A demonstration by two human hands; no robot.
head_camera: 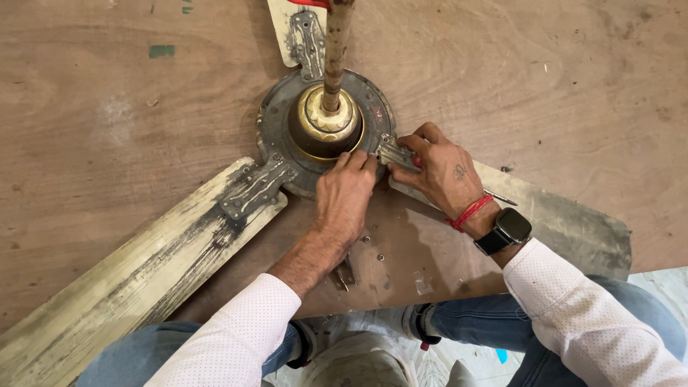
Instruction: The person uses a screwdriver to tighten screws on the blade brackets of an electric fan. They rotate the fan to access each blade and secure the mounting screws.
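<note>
The grimy round grey metal motor housing of a ceiling fan (pixel 283 132) is lying on the brown plywood desk (pixel 107 86), its brass downrod (pixel 335 54) rising toward the camera. Both hands are meeting at its near-right rim: the left hand (pixel 345 197) is pressing curled fingers on the rim, grasping nothing visible, while the right hand (pixel 437 168) is pinching the dull metal blade bracket (pixel 394 152), whose worn grey blade (pixel 566 222) is running away rightward. Loose small screws (pixel 373 244) are lying nearby.
</note>
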